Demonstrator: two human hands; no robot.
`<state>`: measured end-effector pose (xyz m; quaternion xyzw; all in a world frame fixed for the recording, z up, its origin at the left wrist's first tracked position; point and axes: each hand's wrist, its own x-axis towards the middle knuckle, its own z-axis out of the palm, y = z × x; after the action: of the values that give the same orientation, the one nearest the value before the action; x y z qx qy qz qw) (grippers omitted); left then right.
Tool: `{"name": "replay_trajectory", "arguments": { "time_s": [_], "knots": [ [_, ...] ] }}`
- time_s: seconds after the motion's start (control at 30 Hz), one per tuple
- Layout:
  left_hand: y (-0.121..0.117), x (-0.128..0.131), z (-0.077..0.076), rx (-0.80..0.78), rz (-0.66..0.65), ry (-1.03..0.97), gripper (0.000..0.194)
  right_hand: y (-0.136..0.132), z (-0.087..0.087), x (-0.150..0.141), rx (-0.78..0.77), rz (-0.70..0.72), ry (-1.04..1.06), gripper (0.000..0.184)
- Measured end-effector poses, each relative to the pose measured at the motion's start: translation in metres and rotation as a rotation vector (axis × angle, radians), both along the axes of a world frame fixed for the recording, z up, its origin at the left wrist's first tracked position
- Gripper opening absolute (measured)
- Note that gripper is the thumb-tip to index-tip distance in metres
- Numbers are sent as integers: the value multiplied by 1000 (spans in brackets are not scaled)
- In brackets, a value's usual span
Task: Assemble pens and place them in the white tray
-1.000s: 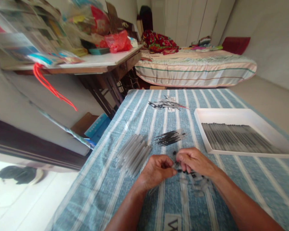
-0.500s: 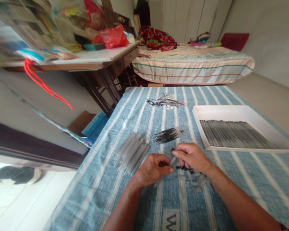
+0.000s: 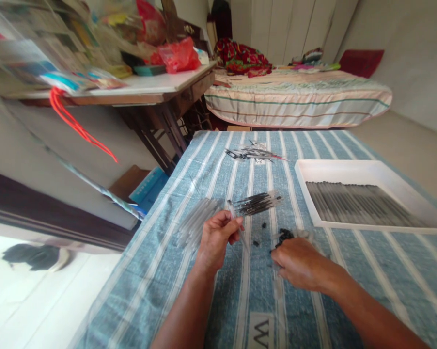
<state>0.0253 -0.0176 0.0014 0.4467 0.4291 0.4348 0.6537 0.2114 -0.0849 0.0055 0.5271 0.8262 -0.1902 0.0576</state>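
Note:
My left hand (image 3: 216,240) is closed on a translucent pen barrel (image 3: 232,209), held tilted with a black piece at its upper end. Just left of that hand lies a pile of clear grey pen barrels (image 3: 195,220). Beyond it is a bundle of dark pen refills (image 3: 258,203). My right hand (image 3: 302,264) reaches down with bent fingers at a heap of small black plugs (image 3: 285,235); its fingertips are partly hidden, so I cannot make out what they hold. Clear pen caps (image 3: 307,236) lie behind it. Two loose black pieces (image 3: 256,243) sit between my hands.
At the right, a white box (image 3: 335,169) holds a row of grey pens (image 3: 360,203). Thin refills (image 3: 253,154) are scattered at the back of the striped tablecloth (image 3: 226,310). A cluttered desk (image 3: 131,94) stands left, with a bed (image 3: 298,99) behind.
My hands have moved apart. The left hand has lifted left and forward with the barrel, now tilted upward; the right hand has gone down and right to the black plugs.

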Motion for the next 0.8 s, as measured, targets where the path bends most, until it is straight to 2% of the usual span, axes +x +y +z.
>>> {"name": "replay_trajectory", "arguments": {
  "time_s": [0.1,0.27,0.37,0.6,0.8],
  "knots": [
    [-1,0,1,-10,27,-60,20,2,0,-1,11,-49,106,7],
    [-4,3,5,-22,65,-112,18,5,-2,-2,-46,-240,485,7],
    [-6,4,5,-18,72,-111,17,5,-8,-9,-89,-329,643,10],
    [-8,6,4,19,58,-82,17,5,-15,-18,-179,-416,819,14],
    [-8,8,4,35,35,-67,17,5,-14,-21,-282,-484,946,14]
  ]
}}
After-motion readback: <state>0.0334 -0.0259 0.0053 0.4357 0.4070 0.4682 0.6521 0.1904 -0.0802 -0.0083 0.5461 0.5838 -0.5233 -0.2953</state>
